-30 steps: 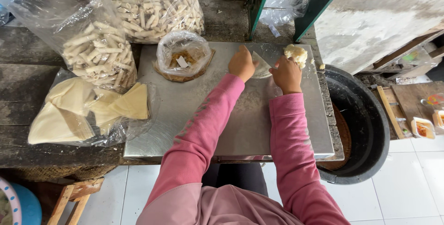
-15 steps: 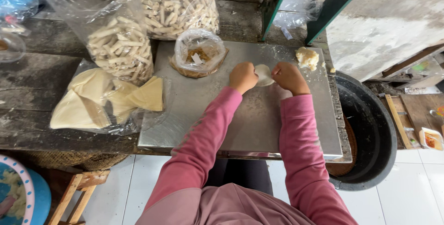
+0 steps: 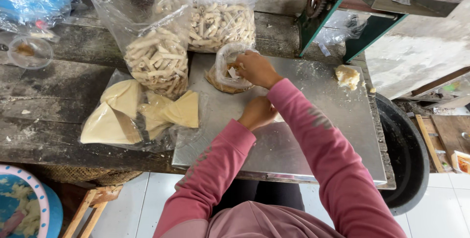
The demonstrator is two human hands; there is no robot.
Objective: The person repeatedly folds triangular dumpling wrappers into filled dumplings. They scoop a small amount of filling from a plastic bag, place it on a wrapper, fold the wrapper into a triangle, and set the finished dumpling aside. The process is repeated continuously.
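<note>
My right hand (image 3: 257, 69) reaches across into a small open plastic bag of brownish filling (image 3: 223, 79) at the back of the steel board (image 3: 318, 135). Its fingers are curled around a small white thing (image 3: 230, 72) inside the bag. My left hand (image 3: 257, 113) rests on the board just in front, closed over a thin pale dough wrapper (image 3: 279, 117) that shows only at its edge. A lump of pale dough (image 3: 346, 76) lies at the board's far right corner, apart from both hands.
Two large clear bags of rolled pastry sticks (image 3: 159, 64) (image 3: 223, 22) stand behind the board. A bag of folded dough triangles (image 3: 142, 115) lies to the left on the dark wooden table (image 3: 44, 101). A black tub (image 3: 409, 159) sits to the right and a green-framed machine (image 3: 342, 3) behind.
My right hand has left the wrapper and moved left into the filling bag. My left hand has drawn back toward me with the wrapper. The view has shifted left.
</note>
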